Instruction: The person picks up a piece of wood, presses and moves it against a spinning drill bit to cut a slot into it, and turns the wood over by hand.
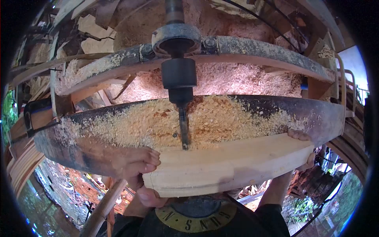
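Note:
A pale wooden board (pixel 229 164) lies on the dark work table (pixel 94 156), its long near edge toward my body. My left hand (pixel 143 172) grips the board's left end, fingers on top and thumb at the lower edge. At the right end my right hand (pixel 303 146) holds the board, fingertips over the top and the rest mostly hidden behind it. A drill bit (pixel 184 130) in a black chuck (pixel 179 75) points down at the board's far edge, left of centre. Whether the bit touches the wood I cannot tell.
Sawdust and chips (pixel 221 118) cover the table behind the board. A curved wooden beam (pixel 252 49) crosses behind the chuck. A wooden pole (pixel 103 207) slants at the lower left, and more sawdust is heaped beyond the table.

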A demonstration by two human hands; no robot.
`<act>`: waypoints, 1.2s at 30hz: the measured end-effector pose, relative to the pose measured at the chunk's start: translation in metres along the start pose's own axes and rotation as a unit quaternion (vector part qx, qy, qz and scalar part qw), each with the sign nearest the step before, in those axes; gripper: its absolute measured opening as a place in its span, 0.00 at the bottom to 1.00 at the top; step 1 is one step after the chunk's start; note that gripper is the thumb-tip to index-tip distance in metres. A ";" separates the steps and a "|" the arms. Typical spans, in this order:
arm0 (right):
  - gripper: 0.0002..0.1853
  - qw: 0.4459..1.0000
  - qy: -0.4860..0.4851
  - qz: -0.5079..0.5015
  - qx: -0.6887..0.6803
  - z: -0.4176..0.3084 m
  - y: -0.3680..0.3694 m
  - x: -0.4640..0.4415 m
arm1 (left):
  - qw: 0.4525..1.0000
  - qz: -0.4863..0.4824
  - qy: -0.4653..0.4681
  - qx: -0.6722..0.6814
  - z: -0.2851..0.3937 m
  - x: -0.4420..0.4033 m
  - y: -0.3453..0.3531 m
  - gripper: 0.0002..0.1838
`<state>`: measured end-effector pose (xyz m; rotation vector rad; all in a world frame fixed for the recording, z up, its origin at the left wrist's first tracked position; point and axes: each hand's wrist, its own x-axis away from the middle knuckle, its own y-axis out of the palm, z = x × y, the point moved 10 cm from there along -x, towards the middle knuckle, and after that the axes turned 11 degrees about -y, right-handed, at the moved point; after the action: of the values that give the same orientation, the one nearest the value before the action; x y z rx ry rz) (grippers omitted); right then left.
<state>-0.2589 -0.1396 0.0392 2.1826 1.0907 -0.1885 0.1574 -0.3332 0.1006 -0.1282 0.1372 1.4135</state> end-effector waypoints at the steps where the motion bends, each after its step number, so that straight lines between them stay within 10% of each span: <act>1: 0.36 1.000 0.001 0.000 0.000 0.001 0.001 -0.002 | 1.000 -0.010 -0.004 -0.002 0.000 -0.001 0.000 0.30; 36: 0.38 0.996 0.004 0.089 0.024 0.011 -0.010 -0.011 | 0.997 -0.049 -0.011 0.064 -0.007 -0.032 0.006 0.24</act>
<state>-0.2712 -0.1493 0.0307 2.3108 0.8996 -0.1269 0.1461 -0.3648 0.0993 -0.0136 0.2002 1.3033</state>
